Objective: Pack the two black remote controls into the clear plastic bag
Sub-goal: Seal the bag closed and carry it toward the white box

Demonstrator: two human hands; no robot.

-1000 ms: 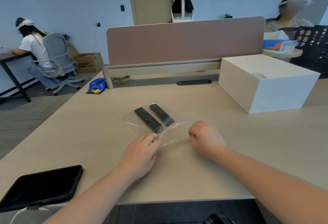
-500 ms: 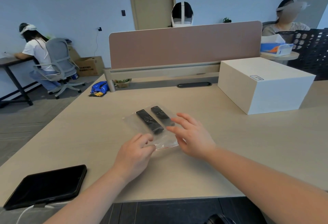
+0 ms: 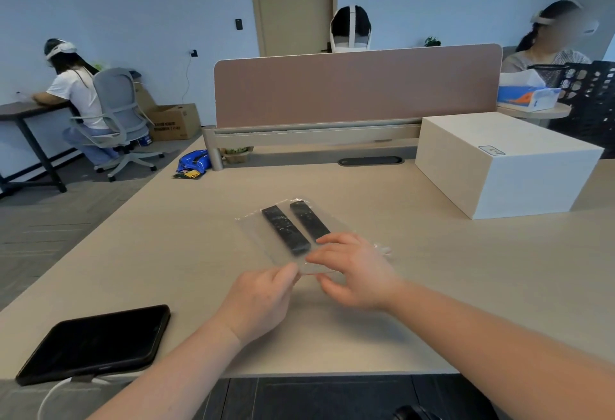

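Two black remote controls, one (image 3: 285, 230) on the left and one (image 3: 309, 220) on the right, lie side by side inside the clear plastic bag (image 3: 258, 230), flat on the beige desk (image 3: 432, 270). My left hand (image 3: 263, 299) pinches the bag's near edge between thumb and fingers. My right hand (image 3: 354, 270) rests over the bag's near right part with fingers spread, covering the near end of the right remote. Both remotes point away from me, slanting to the left.
A white box (image 3: 506, 163) stands at the right back of the desk. A black tablet (image 3: 96, 343) with a white cable lies near the front left edge. A brown divider panel (image 3: 357, 86) closes the desk's far side. Other people sit beyond.
One second ago both hands were closed along the bag's near edge. My right hand has since opened and moved left onto the bag; the left hand stays at the near edge.
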